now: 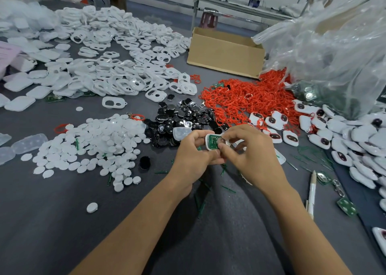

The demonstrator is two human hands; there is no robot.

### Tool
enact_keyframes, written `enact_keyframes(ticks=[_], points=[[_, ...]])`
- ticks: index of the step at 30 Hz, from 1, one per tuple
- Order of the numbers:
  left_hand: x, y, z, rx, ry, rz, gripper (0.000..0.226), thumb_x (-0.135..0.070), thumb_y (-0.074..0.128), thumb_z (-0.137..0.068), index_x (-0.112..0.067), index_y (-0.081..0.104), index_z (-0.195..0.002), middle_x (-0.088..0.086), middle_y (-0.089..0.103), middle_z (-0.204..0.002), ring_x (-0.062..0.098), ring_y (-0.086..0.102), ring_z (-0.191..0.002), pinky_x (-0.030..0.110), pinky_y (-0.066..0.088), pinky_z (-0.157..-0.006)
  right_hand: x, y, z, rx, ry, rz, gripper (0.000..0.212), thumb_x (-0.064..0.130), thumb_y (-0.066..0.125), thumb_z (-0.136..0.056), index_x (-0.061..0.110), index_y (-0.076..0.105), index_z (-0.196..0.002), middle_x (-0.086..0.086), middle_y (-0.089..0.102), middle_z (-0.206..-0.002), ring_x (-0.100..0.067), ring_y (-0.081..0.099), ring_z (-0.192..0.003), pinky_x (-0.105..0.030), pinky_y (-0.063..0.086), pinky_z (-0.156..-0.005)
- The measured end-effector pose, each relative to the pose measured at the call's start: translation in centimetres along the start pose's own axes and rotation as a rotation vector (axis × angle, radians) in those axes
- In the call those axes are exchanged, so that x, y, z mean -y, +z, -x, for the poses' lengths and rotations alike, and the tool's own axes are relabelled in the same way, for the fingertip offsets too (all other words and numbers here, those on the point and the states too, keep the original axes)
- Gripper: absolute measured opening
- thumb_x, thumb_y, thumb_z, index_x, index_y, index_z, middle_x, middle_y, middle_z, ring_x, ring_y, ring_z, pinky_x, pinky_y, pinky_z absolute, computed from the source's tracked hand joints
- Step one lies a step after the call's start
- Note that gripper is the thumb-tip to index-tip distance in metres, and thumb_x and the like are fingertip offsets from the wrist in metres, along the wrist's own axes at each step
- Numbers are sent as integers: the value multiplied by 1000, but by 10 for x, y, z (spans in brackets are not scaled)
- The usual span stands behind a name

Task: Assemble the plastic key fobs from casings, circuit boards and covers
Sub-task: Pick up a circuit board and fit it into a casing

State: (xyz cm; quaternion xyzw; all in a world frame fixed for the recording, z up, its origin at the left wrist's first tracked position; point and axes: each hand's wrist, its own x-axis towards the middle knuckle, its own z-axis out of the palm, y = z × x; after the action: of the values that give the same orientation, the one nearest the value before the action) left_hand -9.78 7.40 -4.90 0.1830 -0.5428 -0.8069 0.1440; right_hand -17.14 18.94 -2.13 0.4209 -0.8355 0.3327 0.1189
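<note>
- My left hand (192, 157) grips a white casing (208, 147) just above the grey table (62, 222), with the fingers curled round its edges. It is in front of the heap of black pieces (177, 116).
- A green circuit board (213, 142) lies inside the casing. My right hand (250, 155) pinches at its right end, thumb and forefinger closed together on the board.
- I judge that this step is seating the board, so the cover is not yet on.
- First risk: if I press while the board sits tilted, a corner can ride up on the casing wall, and the cover would not close later.
- Second risk: my fingertips hide the board's right end, so I cannot tell if it is fully down. The pinch is small, and a slip could drop the board among the green slivers (228, 189).
- Third risk: the white discs (94, 141) and the red loops (240, 99) lie near. A fallen part would be hard to find there.
</note>
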Motion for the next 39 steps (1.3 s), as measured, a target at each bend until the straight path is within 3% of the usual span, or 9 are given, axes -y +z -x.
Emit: enact_keyframes(ticks=[15, 22, 30, 39], points=[[2, 0, 0, 10, 23, -17, 39, 17, 63, -81, -3, 56, -114, 19, 63, -114, 24, 69, -88, 32, 61, -71, -2, 1, 0, 6, -31, 52, 11, 3, 76, -72, 4, 71, -82, -8, 68, -88, -19, 61, -72, -27, 45, -70], [3, -1, -1, 30, 26, -44, 37, 16, 64, -81, -8, 57, -109, 16, 65, -113, 24, 69, -89, 35, 61, -73, -4, 2, 1, 27, -6, 52, 11, 5, 74, -75, 9, 70, -85, -3, 67, -90, -12, 56, -75, -16, 38, -70], [2, 0, -2, 2, 12, 18, 30, 10, 61, -86, 0, 55, -114, 20, 67, -108, 21, 70, -68, 32, 61, -68, -6, 0, 2, 6, 37, -28, 13, 12, 73, -79, 12, 71, -92, 4, 68, -93, -11, 62, -75, -26, 50, -72], [-1, 0, -3, 15, -7, 69, 22, 9, 50, -92, -4, 56, -109, 10, 71, -91, 21, 71, -65, 31, 60, -63, -6, 2, 0, -2, 21, -55, 15, 9, 74, -78, 13, 72, -92, 5, 68, -93, -10, 62, -75, -26, 51, -68]])
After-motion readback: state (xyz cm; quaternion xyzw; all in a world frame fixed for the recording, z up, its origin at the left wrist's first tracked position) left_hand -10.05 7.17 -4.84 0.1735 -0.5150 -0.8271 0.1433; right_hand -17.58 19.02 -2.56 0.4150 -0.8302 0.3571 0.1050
